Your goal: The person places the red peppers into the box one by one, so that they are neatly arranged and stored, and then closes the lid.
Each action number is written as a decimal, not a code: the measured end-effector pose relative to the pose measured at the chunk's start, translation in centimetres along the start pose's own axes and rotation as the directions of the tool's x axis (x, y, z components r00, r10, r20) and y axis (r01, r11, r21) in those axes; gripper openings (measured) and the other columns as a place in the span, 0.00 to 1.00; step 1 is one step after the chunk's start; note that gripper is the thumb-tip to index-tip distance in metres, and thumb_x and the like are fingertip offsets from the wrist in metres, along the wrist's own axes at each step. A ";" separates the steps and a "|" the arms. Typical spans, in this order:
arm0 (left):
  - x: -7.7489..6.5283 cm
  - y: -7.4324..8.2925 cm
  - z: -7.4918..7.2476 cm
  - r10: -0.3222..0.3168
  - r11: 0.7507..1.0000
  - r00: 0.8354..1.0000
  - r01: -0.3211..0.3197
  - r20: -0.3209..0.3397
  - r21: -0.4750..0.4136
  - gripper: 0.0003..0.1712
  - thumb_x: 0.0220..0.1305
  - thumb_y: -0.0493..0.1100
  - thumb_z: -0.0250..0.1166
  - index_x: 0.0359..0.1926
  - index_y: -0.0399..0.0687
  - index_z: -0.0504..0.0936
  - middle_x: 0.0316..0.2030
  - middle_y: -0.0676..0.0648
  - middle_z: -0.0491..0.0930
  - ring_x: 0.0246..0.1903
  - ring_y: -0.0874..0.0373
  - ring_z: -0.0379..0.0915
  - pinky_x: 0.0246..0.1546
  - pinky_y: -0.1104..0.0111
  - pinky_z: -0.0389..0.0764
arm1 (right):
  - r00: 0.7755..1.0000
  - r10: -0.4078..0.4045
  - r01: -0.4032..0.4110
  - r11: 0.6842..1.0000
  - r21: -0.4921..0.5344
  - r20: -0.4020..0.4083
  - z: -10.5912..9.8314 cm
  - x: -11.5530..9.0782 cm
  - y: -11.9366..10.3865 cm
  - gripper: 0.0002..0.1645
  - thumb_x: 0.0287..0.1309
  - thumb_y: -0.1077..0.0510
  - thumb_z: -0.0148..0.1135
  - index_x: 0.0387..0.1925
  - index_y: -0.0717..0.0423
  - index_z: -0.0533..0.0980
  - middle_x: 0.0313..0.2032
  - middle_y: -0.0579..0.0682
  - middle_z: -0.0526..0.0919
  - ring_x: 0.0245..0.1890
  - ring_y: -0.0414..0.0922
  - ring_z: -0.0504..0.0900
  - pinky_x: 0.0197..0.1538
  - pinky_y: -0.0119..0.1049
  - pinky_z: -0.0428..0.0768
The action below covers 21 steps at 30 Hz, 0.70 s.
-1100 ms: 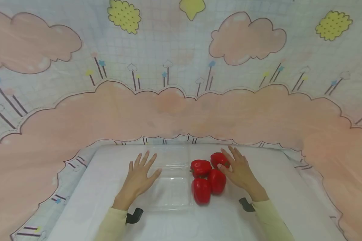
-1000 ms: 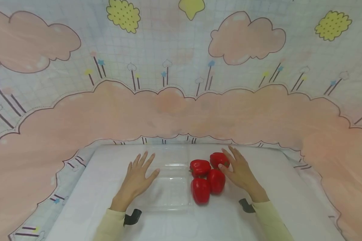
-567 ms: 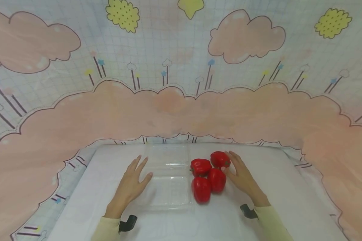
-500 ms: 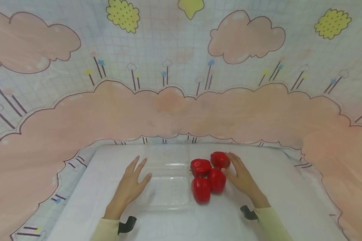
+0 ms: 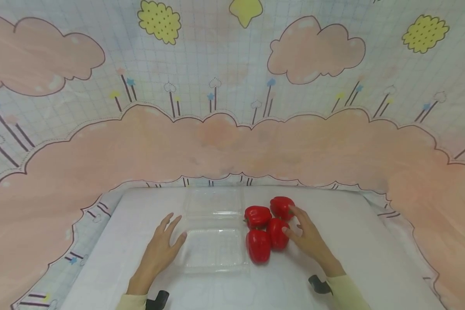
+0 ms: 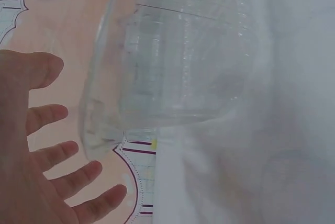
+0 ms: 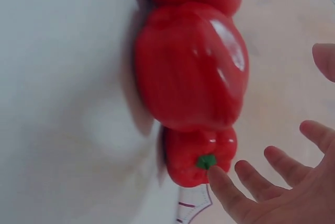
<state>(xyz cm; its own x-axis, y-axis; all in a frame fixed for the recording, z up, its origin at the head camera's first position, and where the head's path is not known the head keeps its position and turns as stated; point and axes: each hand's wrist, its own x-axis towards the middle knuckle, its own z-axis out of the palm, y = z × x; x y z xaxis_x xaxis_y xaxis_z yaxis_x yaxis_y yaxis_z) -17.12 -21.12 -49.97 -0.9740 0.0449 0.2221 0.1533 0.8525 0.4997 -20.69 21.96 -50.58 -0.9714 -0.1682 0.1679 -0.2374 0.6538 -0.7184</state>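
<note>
Four glossy, plump red peppers (image 5: 258, 247) lie clustered on the white table (image 5: 372, 241), just right of the open clear box (image 5: 215, 271). The right hand (image 5: 311, 241) is beside them, relaxed and grasping nothing; contact is unclear. The left hand (image 5: 159, 252), equally free, is near the box. The right wrist view shows a green stem (image 7: 205, 161) face-on; only the head view shows all four peppers.

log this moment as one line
left hand: holds nothing, beside transparent container | right hand: holds nothing, beside red peppers | red peppers: four, clustered on table, right of container
</note>
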 end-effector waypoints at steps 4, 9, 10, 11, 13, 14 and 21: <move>-0.3 -0.3 0.3 0.007 1.000 1.000 -0.007 -0.009 -0.027 0.33 0.70 0.54 0.57 0.72 0.49 0.65 0.74 0.40 0.56 0.68 0.33 0.62 0.57 0.36 0.74 | 1.000 0.006 -0.006 1.000 0.023 0.002 0.4 -0.5 0.4 0.48 0.57 0.42 0.66 0.74 0.47 0.56 0.71 0.56 0.61 0.70 0.59 0.63 0.60 0.57 0.80; -0.6 -0.6 0.5 0.013 0.999 1.000 -0.012 0.004 -0.046 0.31 0.69 0.50 0.60 0.70 0.49 0.67 0.74 0.41 0.57 0.66 0.34 0.66 0.57 0.37 0.75 | 0.999 0.030 -0.031 0.998 0.050 0.020 0.8 -1.0 0.6 0.50 0.54 0.43 0.70 0.74 0.46 0.57 0.71 0.55 0.61 0.69 0.58 0.64 0.60 0.57 0.80; -0.7 -0.7 0.5 0.010 0.999 1.000 -0.009 0.011 -0.048 0.31 0.69 0.50 0.60 0.70 0.49 0.67 0.74 0.41 0.57 0.65 0.34 0.67 0.57 0.38 0.75 | 0.999 0.033 -0.034 0.998 0.053 0.025 0.9 -1.1 0.6 0.51 0.53 0.44 0.70 0.74 0.45 0.57 0.71 0.55 0.62 0.68 0.58 0.65 0.60 0.57 0.80; -0.8 -0.8 0.5 0.006 0.999 1.000 -0.006 0.017 -0.049 0.31 0.69 0.49 0.60 0.70 0.49 0.68 0.74 0.41 0.58 0.65 0.34 0.67 0.57 0.38 0.75 | 0.999 0.035 -0.037 0.998 0.060 0.029 1.0 -1.1 0.6 0.51 0.52 0.44 0.71 0.73 0.45 0.57 0.71 0.54 0.62 0.68 0.58 0.65 0.60 0.57 0.80; -0.9 -0.9 0.6 -0.001 0.999 1.000 0.002 0.027 -0.055 0.31 0.68 0.48 0.61 0.70 0.49 0.68 0.74 0.42 0.58 0.64 0.34 0.68 0.57 0.38 0.75 | 0.999 0.039 -0.041 0.997 0.070 0.038 1.2 -1.2 0.6 0.51 0.51 0.45 0.72 0.73 0.45 0.57 0.70 0.54 0.62 0.68 0.59 0.65 0.60 0.56 0.80; -1.0 -1.0 0.6 -0.005 0.998 0.999 0.007 0.034 -0.057 0.31 0.68 0.48 0.61 0.70 0.49 0.68 0.74 0.42 0.58 0.64 0.34 0.68 0.57 0.37 0.74 | 0.998 0.038 -0.041 0.996 0.073 0.040 1.3 -1.2 0.7 0.52 0.50 0.46 0.72 0.73 0.45 0.57 0.70 0.54 0.63 0.68 0.59 0.65 0.59 0.56 0.81; -1.4 -1.6 0.8 -0.028 0.995 0.997 0.035 0.073 -0.094 0.30 0.69 0.47 0.61 0.69 0.49 0.69 0.74 0.42 0.57 0.61 0.33 0.71 0.55 0.39 0.77 | 0.998 0.034 -0.037 0.997 0.074 0.048 1.9 -1.3 0.8 0.53 0.48 0.49 0.75 0.73 0.46 0.59 0.69 0.53 0.65 0.68 0.57 0.66 0.56 0.53 0.83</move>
<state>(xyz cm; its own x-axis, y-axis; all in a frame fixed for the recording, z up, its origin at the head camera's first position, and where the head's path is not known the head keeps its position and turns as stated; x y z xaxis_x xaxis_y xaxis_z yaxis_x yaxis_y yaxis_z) -16.14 -22.13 -51.69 -0.9875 0.0585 0.1466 0.1341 0.8009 0.5836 -19.59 21.28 -52.69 -0.9771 -0.1813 0.1112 -0.1997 0.6031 -0.7723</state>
